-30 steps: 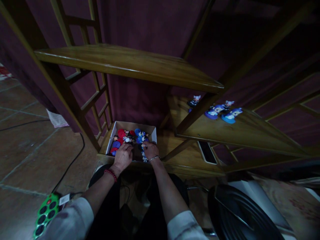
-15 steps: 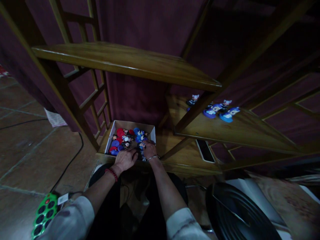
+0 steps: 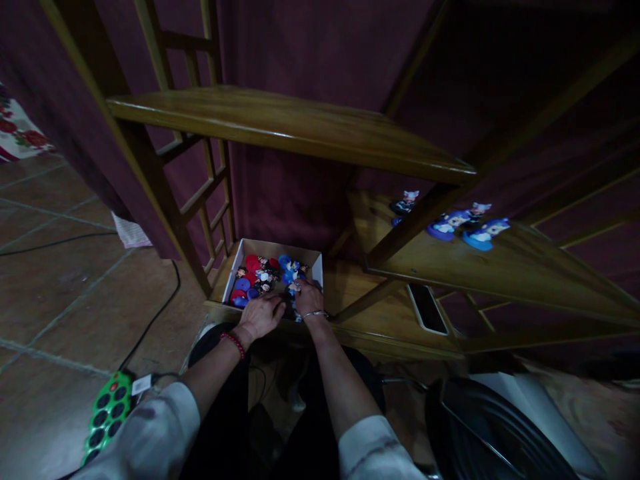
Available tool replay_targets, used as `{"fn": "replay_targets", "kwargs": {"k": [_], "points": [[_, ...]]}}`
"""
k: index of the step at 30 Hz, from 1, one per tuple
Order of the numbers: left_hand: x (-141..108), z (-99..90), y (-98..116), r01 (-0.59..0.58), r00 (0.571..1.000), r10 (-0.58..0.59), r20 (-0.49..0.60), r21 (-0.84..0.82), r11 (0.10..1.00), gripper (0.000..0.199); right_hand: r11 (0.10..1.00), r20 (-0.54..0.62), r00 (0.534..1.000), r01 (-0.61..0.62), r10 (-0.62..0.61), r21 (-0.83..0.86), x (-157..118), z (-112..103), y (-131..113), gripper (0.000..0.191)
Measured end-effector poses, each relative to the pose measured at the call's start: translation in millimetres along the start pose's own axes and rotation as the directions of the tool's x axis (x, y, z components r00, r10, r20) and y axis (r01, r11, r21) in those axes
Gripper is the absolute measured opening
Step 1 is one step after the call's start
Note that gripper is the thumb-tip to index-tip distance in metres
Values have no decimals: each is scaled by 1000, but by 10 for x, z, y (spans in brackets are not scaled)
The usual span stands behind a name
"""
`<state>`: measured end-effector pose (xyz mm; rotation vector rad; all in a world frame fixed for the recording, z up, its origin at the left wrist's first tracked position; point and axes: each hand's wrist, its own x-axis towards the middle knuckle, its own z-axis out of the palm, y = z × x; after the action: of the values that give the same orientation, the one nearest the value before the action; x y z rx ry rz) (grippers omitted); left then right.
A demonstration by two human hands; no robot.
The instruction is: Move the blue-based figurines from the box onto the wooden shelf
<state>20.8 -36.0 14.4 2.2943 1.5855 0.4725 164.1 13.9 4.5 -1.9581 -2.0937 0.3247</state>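
Both bare hands of a person at an open cardboard box (image 3: 317,268), set on the bottom shelf (image 3: 367,303) of a wooden rack just below the centre of the frame. The box holds small figurines (image 3: 265,273) in a loose heap, with red and purple discs toward its left side and blue pieces toward its right. The right hand (image 3: 310,297), a silvery bangle (image 3: 316,313) at its wrist, reaches over the box's right side; its bent fingers meet a small blue-and-white figurine (image 3: 293,288) — whether the grip is clenched on it cannot be told. The left hand (image 3: 263,315), with a red bead bracelet (image 3: 234,344), lies over the front edge of the box, fingers curled and knuckles up; its grip is hidden from above, so its state cannot be told either. Right of centre, further figures (image 3: 484,235) stand on a higher shelf (image 3: 445,270), and a dark-faced phone (image 3: 428,309) lies on the bottom shelf below them. At lower left, a green device with round black pads (image 3: 111,408) rests on the floor; at lower right is a black ridged seat (image 3: 487,427)
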Motion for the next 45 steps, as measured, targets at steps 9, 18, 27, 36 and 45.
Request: {"fn": "replay_targets", "kwargs": {"k": [9,18,27,36,45], "points": [[-4,-19,-137,119,962,-119,-246,-17,993,25,1000,-47,999,-19,21,23,-1,6,-43,25],[-5,-105,-356,435,872,-397,-285,82,897,29,991,-167,984,78,-59,110,8,6,-97,22],[2,-84,-358,395,909,-351,-226,194,898,27,926,52,981,157,-186,343,-9,151,-244,25],[-1,-74,-366,363,917,-315,-246,185,913,23,924,147,964,160,-223,348,-44,123,-291,22],[15,-67,-313,275,943,-242,-227,127,953,28,927,133,961,190,-243,324,-32,101,-275,22]]}}
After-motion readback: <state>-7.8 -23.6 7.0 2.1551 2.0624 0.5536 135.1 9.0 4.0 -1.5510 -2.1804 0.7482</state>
